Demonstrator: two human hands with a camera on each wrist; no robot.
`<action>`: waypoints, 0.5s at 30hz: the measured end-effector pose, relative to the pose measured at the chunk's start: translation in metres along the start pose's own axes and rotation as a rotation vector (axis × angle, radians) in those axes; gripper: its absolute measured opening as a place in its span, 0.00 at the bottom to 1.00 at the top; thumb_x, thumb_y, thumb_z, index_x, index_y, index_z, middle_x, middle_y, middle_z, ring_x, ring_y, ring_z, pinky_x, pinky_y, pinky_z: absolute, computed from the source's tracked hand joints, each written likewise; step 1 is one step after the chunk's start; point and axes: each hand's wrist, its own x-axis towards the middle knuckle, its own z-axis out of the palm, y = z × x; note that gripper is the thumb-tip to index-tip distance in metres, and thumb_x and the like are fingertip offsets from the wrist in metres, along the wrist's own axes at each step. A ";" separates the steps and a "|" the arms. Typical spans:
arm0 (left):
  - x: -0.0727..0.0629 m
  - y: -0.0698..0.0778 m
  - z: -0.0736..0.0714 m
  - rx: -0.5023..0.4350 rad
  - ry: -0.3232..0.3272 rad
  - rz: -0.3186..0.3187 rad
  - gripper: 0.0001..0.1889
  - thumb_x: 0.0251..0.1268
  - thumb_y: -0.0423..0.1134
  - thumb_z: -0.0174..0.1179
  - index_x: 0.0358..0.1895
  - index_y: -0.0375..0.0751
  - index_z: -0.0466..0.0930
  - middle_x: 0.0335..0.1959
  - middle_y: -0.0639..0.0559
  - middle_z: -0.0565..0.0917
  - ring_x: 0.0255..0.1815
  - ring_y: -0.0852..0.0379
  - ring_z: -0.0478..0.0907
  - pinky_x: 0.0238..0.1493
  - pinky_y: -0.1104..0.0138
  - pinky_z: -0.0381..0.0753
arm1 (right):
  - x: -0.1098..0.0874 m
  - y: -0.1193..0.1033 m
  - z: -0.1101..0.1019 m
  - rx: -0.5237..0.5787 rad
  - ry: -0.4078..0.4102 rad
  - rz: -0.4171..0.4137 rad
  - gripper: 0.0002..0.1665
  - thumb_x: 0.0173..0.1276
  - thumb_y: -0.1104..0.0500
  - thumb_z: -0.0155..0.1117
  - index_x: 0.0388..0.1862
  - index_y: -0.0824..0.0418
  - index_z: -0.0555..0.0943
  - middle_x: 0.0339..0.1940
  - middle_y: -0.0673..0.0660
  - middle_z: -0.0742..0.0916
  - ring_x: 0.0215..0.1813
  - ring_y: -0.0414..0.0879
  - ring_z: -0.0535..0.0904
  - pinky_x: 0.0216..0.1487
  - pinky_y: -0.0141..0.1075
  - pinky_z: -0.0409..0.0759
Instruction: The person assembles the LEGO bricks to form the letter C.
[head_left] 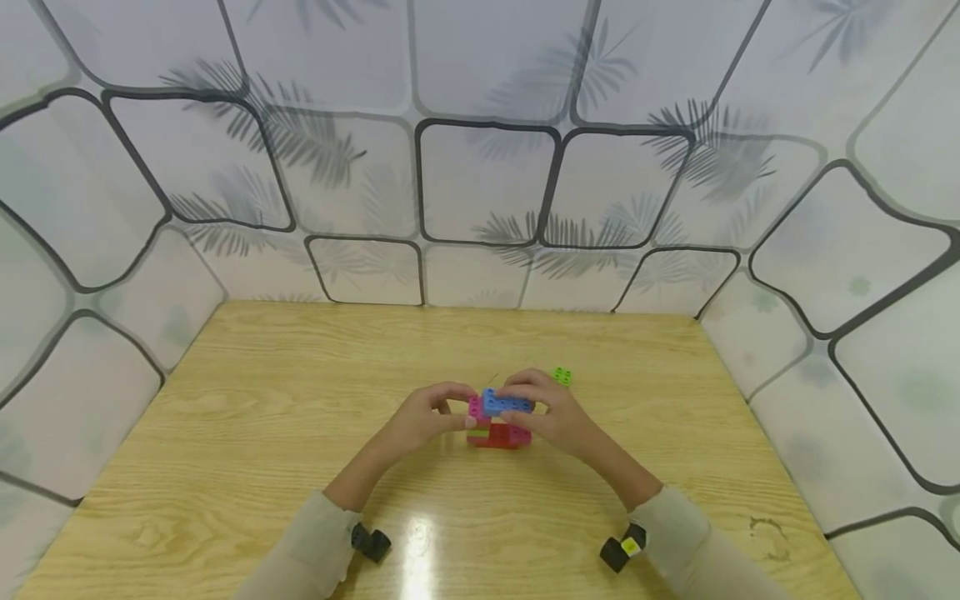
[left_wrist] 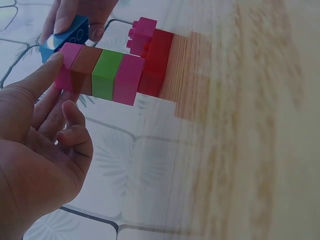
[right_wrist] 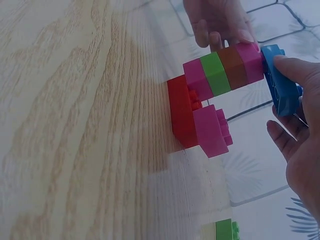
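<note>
A red building brick (right_wrist: 181, 112) lies on the table. At one end rises a stack: a pink brick (left_wrist: 129, 80), a green one (left_wrist: 106, 77), a brown one (left_wrist: 86, 72) and a pink one (left_wrist: 70, 55) on top. Another pink brick (right_wrist: 211, 131) sits on the red brick's other end. My left hand (head_left: 423, 419) pinches the stack's top pink brick between thumb and fingers. In my right hand (head_left: 558, 417), a long blue brick (right_wrist: 281, 85) is gripped between thumb and fingers. It is tilted, one end at the stack's top; whether its studs are joined cannot be told.
A loose green brick (head_left: 562, 377) lies on the wooden table (head_left: 300, 358) just beyond my right hand. Patterned cloth walls (head_left: 487, 183) enclose the table at the back and both sides.
</note>
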 end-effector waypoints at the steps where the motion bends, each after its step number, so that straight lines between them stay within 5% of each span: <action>1: 0.000 0.000 0.000 0.000 0.000 0.002 0.22 0.63 0.51 0.70 0.60 0.56 0.81 0.44 0.48 0.82 0.33 0.54 0.70 0.25 0.70 0.69 | 0.000 0.000 0.000 -0.001 -0.001 -0.008 0.14 0.69 0.60 0.70 0.53 0.55 0.87 0.55 0.53 0.82 0.56 0.47 0.74 0.51 0.35 0.81; 15: 0.001 0.000 0.000 0.006 0.011 0.010 0.22 0.62 0.52 0.70 0.59 0.56 0.82 0.47 0.56 0.83 0.35 0.52 0.72 0.27 0.69 0.71 | 0.003 -0.003 -0.004 -0.075 -0.040 -0.053 0.14 0.68 0.60 0.70 0.52 0.56 0.89 0.55 0.52 0.80 0.56 0.45 0.71 0.51 0.36 0.78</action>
